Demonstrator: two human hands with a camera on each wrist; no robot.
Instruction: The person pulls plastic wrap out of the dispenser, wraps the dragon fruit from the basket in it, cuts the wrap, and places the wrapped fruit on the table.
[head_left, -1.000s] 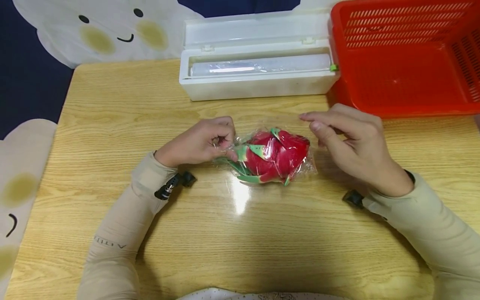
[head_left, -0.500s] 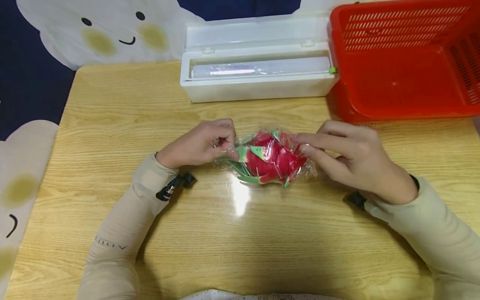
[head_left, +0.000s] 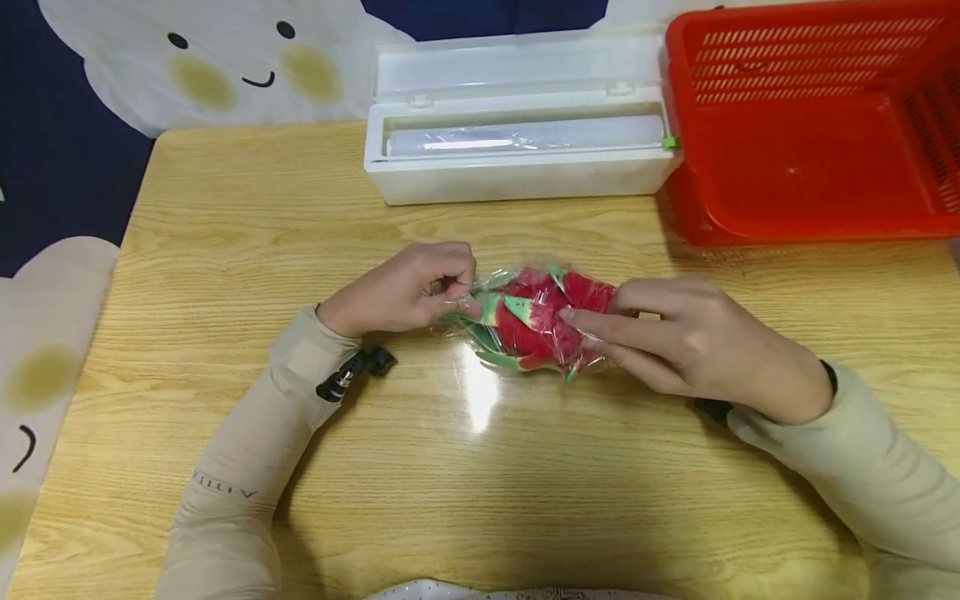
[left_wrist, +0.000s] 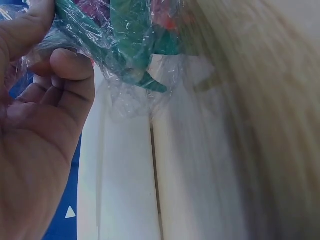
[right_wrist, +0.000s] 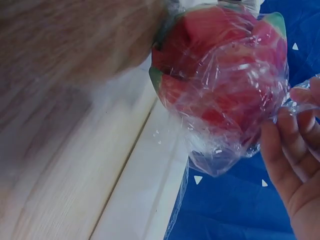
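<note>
A red dragon fruit [head_left: 525, 329] with green-tipped scales lies on the table, loosely covered in clear plastic wrap [right_wrist: 215, 155]. At its left end, my left hand [head_left: 420, 287] pinches the gathered wrap beside the green tips; its fingers are curled. My right hand [head_left: 690, 342] is at the other end, with one fingertip against the red skin. In the right wrist view, a bit of film stretches between the thumb and fingers of that hand. The left wrist view shows crumpled film hanging around the green tips. The right hand partly hides the fruit's right end.
Behind the fruit stands a long white box [head_left: 517, 179] with its lid raised and a roll of plastic wrap [head_left: 525, 137] inside. A red plastic basket [head_left: 825, 225] sits at the back right. The wooden table [head_left: 480, 483] extends toward the person.
My right hand has come in from the right, met the wrap at the fruit's right end, and moved down and left across it. The left hand keeps its hold.
</note>
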